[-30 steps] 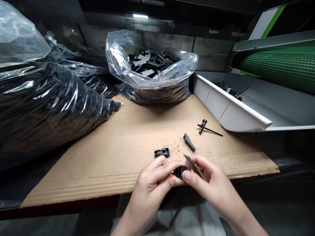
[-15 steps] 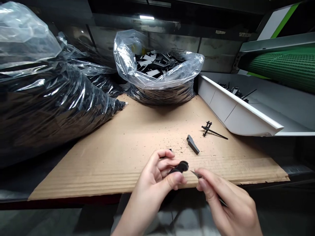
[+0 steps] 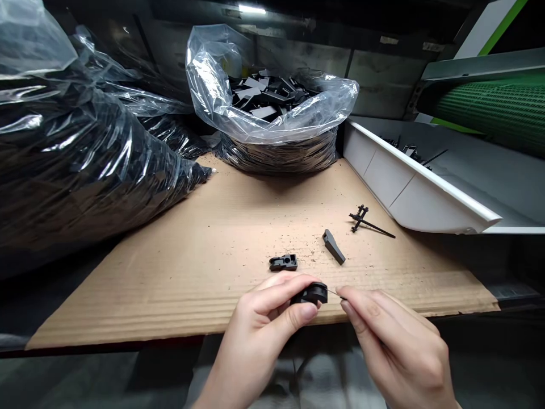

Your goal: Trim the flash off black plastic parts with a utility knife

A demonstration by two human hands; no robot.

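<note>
My left hand (image 3: 272, 321) pinches a small black plastic part (image 3: 314, 292) between thumb and fingers, its rounded end facing right. Close to that end, my right hand (image 3: 394, 335) is closed on a thin pointed blade (image 3: 334, 292), whose tip is at or just beside the part; I cannot tell if they touch. Most of the blade's handle is hidden in the fingers. Just beyond my left hand lies another black part (image 3: 283, 262) with a square opening. A dark tapered piece (image 3: 333, 246) rests to its right, and farther right is a thin black branched sprue (image 3: 369, 222).
Cardboard (image 3: 170, 272) covers the work surface, with dark crumbs scattered over it. An open clear bag (image 3: 272, 133) of black parts stands at the back. Large filled bags (image 3: 85, 165) bulge on the left. A white tray (image 3: 409, 193) with black pieces is at the right, below a green roller (image 3: 489, 113).
My left hand has turned the part, so its rounded edge now shows, and its fingers have closed in. The black part behind that hand has come into view. The blade now appears edge-on.
</note>
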